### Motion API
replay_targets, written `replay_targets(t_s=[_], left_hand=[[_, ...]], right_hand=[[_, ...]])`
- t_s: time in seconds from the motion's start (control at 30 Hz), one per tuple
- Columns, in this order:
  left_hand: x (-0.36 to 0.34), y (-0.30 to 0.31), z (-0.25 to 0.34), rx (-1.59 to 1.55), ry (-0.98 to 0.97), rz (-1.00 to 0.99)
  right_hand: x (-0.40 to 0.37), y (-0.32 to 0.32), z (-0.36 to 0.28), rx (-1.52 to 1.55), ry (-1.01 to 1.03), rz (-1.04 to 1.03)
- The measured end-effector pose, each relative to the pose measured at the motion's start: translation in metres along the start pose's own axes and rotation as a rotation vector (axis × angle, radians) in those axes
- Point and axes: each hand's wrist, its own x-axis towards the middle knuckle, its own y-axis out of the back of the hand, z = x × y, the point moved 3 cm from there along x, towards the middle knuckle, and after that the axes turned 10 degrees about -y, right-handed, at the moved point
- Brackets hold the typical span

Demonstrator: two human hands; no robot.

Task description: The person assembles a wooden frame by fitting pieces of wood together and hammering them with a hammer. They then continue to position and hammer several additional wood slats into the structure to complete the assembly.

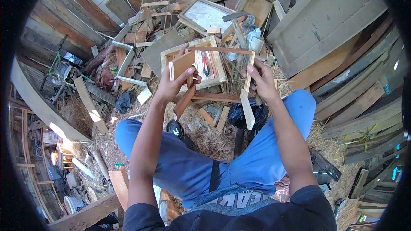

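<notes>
I sit on the ground with my knees apart and hold up a small open frame of thin reddish wooden slats [216, 98]. My left hand [173, 83] grips its left side, where a flat brown board [183, 63] is fixed. My right hand [262, 80] is closed around the pale upright slat [247, 102] on the frame's right side. Just behind the frame lies a shallow wooden tray [219, 66] holding a red-handled tool [205, 65].
Offcuts, planks and straw cover the ground ahead. A hammer [236, 23] stands among the scraps behind the tray. A framed panel [205, 13] lies further back. Large grey boards [329, 21] lean at the right. A black bag [239, 115] sits between my knees.
</notes>
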Motion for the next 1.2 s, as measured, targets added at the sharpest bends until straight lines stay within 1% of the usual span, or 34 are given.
replay_targets(t_s=[0.1,0.2,0.27,0.4,0.47,0.5,0.6,0.7,0.73,0.77,0.83,1.07,1.17,1.2], left_hand=[[-0.002,-0.004,0.006,0.010,-0.025,-0.015],[-0.004,-0.010,0.019,0.022,-0.056,0.011],[-0.001,-0.011,0.021,0.009,-0.045,-0.041],[-0.001,-0.013,0.026,0.049,-0.087,-0.051],[0.000,-0.010,0.027,0.135,-0.181,-0.061],[0.001,-0.009,0.025,0.135,-0.183,-0.059],[0.001,-0.006,0.027,0.284,-0.321,-0.034],[-0.005,-0.008,0.039,0.253,-0.328,-0.056],[-0.006,-0.006,0.037,0.211,-0.269,-0.051],[-0.007,-0.006,0.038,0.210,-0.271,-0.046],[-0.007,-0.008,0.040,0.233,-0.341,-0.053],[-0.008,-0.001,0.032,0.206,-0.320,-0.041],[-0.009,-0.001,0.033,0.226,-0.374,-0.042],[-0.009,-0.001,0.035,0.294,-0.409,-0.049]], right_hand=[[-0.001,0.000,-0.001,-0.035,0.003,0.002],[-0.001,0.000,0.000,-0.032,0.026,-0.021],[-0.002,-0.001,0.000,-0.064,0.021,-0.009],[-0.005,-0.003,-0.001,-0.116,0.021,-0.028],[-0.007,-0.006,-0.002,-0.068,-0.021,-0.060],[-0.005,-0.006,0.000,-0.070,-0.020,-0.063],[0.001,-0.005,0.013,-0.050,-0.043,-0.061],[0.004,-0.007,0.018,-0.034,-0.044,-0.083],[0.005,-0.009,0.017,-0.038,-0.044,-0.088],[0.005,-0.011,0.015,-0.043,-0.041,-0.091],[0.005,-0.015,0.012,-0.051,-0.039,-0.098],[0.003,-0.021,0.011,-0.111,-0.039,-0.080],[0.008,-0.019,0.021,-0.112,-0.062,-0.061],[0.010,-0.018,0.025,-0.098,-0.082,-0.045]])
